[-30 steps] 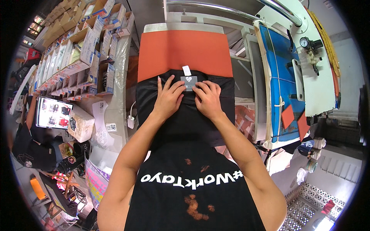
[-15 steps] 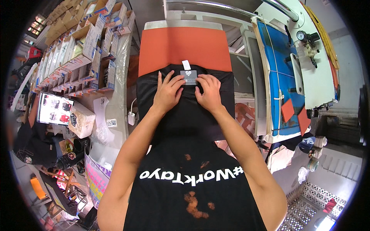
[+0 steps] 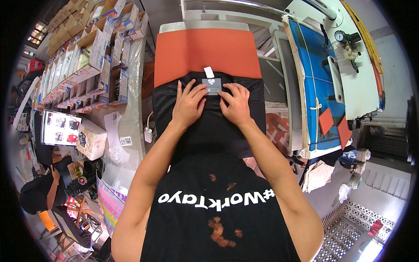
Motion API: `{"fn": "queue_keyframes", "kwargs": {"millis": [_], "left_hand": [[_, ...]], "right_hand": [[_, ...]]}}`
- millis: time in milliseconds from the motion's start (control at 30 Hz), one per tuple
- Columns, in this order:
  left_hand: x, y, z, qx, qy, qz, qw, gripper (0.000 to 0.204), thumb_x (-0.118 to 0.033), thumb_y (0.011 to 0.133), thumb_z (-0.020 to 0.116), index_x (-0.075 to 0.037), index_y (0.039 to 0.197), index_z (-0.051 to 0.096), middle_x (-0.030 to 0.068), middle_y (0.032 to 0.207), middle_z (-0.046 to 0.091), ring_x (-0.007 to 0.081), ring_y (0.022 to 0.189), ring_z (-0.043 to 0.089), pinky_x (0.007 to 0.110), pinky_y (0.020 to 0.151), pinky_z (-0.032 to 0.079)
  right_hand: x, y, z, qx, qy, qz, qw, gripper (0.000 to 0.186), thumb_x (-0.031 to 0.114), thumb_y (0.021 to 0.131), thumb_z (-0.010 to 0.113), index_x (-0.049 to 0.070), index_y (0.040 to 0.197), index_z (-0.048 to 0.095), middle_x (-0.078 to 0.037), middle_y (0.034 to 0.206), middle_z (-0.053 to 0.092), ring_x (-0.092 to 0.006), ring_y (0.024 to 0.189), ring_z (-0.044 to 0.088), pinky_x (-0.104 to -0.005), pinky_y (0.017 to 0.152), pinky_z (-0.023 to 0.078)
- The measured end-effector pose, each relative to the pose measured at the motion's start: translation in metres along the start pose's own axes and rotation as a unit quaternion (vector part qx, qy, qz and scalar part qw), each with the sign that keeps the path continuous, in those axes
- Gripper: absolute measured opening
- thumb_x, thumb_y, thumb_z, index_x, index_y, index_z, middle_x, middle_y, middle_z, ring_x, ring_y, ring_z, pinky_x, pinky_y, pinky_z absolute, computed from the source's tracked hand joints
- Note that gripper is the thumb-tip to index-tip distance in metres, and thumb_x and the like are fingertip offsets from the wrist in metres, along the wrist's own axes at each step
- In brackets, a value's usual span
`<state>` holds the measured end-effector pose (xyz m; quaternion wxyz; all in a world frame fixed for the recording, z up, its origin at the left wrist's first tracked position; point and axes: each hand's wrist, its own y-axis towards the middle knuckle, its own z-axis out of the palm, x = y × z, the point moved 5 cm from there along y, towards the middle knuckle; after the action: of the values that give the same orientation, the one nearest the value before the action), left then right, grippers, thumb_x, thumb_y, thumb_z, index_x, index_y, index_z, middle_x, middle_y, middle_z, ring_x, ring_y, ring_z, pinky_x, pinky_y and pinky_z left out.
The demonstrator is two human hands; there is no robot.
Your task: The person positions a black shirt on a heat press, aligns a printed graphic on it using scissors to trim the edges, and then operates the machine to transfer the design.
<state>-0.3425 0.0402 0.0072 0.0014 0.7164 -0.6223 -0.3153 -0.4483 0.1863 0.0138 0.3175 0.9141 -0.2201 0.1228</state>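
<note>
black cloth (image 3: 209, 131) covers the nearer part of an orange-red pad (image 3: 207, 52). near the cloth's far edge we see a small grey rectangle (image 3: 212, 85) with a pale heart shape. our left hand (image 3: 188, 105) and right hand (image 3: 236, 105) flank it, fingers loosely spread, thumbs apart, fingertips at its two sides. just beyond lies a white tag (image 3: 209, 72).

A black sleeveless top (image 3: 183, 231) occupied the lower centre of the frame. White lettering (image 3: 217, 201) crossed it, inverted in the frame; rust-brown blotches (image 3: 217, 236) appeared above and below. The left hand (image 3: 188, 107) and right hand (image 3: 237, 107) were bare.
</note>
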Motion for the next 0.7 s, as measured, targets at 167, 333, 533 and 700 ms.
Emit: {"fn": "queue_keyframes", "kwargs": {"millis": [167,333,533,700], "left_hand": [[-0.0008,-0.0005,0.0003,-0.002,-0.004,0.002,1.000,0.033,-0.008,0.084,0.072,-0.012,0.116,0.066,0.0019,0.133,0.061,0.0327,0.134,0.048,0.065,0.116,0.023],[-0.0013,-0.0001,0.0007,0.001,0.010,0.009,1.000,0.029,-0.013,0.086,0.070,-0.011,0.114,0.067,0.0017,0.131,0.061,0.0328,0.133,0.048,0.068,0.114,0.023],[-0.0018,-0.0015,0.0010,-0.005,0.010,0.022,1.000,0.028,-0.014,0.087,0.068,-0.011,0.115,0.068,0.0017,0.131,0.061,0.0321,0.133,0.049,0.067,0.115,0.023],[-0.0016,-0.0035,0.0016,-0.012,0.008,0.027,1.000,0.029,-0.013,0.087,0.069,-0.012,0.116,0.068,0.0014,0.132,0.061,0.0312,0.133,0.048,0.066,0.116,0.023]], "right_hand": [[-0.0004,-0.0013,-0.0002,0.000,0.005,0.003,1.000,0.027,0.011,0.073,0.075,0.013,0.100,0.074,-0.008,0.117,0.063,-0.0305,0.116,0.056,-0.0494,0.100,0.038],[-0.0016,0.0050,-0.0006,0.019,0.012,0.008,1.000,0.024,0.012,0.073,0.075,0.012,0.097,0.072,-0.009,0.118,0.062,-0.0313,0.117,0.056,-0.0503,0.100,0.037],[-0.0054,0.0037,-0.0001,0.025,0.033,0.010,0.999,0.024,0.012,0.074,0.075,0.012,0.097,0.072,-0.010,0.119,0.062,-0.0310,0.118,0.055,-0.0505,0.101,0.037],[-0.0056,0.0015,-0.0001,0.015,0.037,0.008,0.999,0.023,0.013,0.074,0.074,0.011,0.097,0.071,-0.010,0.119,0.061,-0.0307,0.118,0.055,-0.0503,0.102,0.037]]}}
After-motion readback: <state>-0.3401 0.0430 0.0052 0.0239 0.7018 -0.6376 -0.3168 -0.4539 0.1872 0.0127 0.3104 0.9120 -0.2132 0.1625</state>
